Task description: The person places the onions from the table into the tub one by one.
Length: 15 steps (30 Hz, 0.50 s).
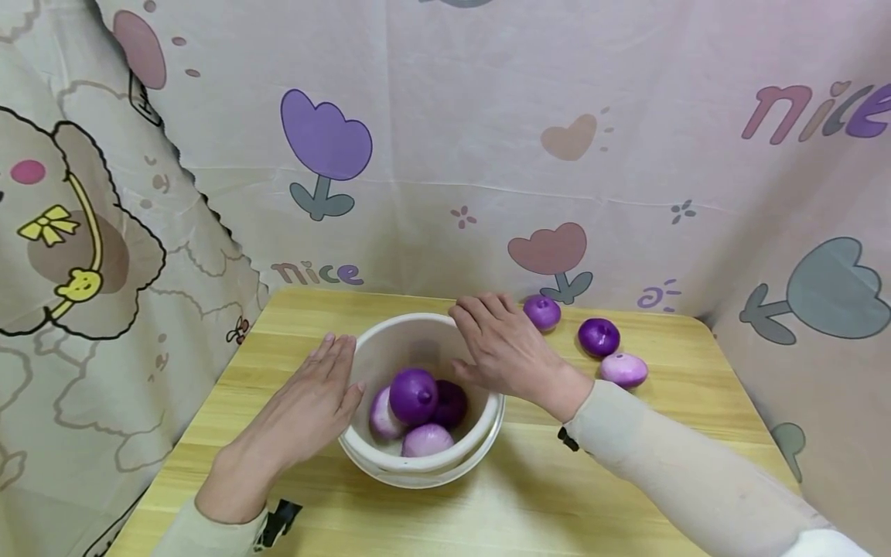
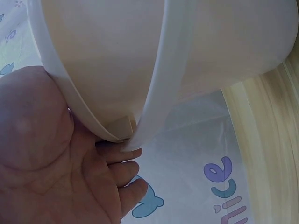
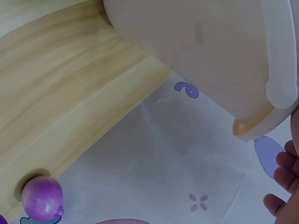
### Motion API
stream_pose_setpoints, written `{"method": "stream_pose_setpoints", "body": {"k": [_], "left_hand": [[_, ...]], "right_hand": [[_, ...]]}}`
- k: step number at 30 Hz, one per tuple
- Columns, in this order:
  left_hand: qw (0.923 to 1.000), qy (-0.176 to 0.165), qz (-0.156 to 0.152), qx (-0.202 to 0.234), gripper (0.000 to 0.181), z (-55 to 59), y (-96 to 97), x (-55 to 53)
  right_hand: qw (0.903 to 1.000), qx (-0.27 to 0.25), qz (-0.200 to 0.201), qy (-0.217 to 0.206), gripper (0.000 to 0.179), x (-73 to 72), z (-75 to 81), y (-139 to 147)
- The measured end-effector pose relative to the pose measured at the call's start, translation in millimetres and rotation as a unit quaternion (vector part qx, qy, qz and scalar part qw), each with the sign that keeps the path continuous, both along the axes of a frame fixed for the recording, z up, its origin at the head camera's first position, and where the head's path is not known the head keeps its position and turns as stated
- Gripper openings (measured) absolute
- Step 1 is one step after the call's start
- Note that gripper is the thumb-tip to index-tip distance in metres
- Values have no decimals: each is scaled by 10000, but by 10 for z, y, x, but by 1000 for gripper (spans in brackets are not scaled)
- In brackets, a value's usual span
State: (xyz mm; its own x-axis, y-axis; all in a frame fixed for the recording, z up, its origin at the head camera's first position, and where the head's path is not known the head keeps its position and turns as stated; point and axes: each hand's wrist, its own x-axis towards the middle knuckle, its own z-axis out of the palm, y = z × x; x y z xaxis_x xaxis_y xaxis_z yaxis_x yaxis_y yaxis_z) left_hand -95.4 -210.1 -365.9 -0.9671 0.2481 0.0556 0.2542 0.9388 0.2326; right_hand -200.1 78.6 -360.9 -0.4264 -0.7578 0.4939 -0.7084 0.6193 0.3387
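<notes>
A white bucket (image 1: pixel 411 340) stands on the wooden table with several purple onions inside. A glossy purple onion (image 1: pixel 414 396) sits on top, above a pale onion (image 1: pixel 428 441) and others partly hidden by it. My left hand (image 1: pixel 292 414) lies against the left of the rim with fingers extended; the left wrist view shows its palm (image 2: pixel 84 172) at the rim. On the far right side, my right hand (image 1: pixel 511 356) rests at the rim, its thumb over the edge and fingers loosely bent. The bucket's handle (image 2: pixel 161 70) hangs down along the outside.
Right of the bucket, near the table's back edge, lie a purple onion (image 1: pixel 541 312), a dark purple onion (image 1: pixel 599 337) and a paler onion (image 1: pixel 623 370). A patterned cloth (image 1: pixel 431 139) hangs close behind the wooden table (image 1: pixel 578 480) and along its sides.
</notes>
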Motion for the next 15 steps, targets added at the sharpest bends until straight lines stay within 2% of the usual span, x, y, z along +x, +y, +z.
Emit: {"method": "stream_pose_setpoints", "body": {"k": [5,9,15], "left_hand": [[10000,-6,-3,29,70,-6,8,-9],[10000,1,-29,52,70,-12,11,-14],[10000,17,-30,84,70,-5,0,0]], "right_hand": [[9993,-295,-67,202,66,-17,0,106],[9978,-610,-153,226,66,-60,5,309],[9968,-581,-357,414,63,-142,-41,718]]}}
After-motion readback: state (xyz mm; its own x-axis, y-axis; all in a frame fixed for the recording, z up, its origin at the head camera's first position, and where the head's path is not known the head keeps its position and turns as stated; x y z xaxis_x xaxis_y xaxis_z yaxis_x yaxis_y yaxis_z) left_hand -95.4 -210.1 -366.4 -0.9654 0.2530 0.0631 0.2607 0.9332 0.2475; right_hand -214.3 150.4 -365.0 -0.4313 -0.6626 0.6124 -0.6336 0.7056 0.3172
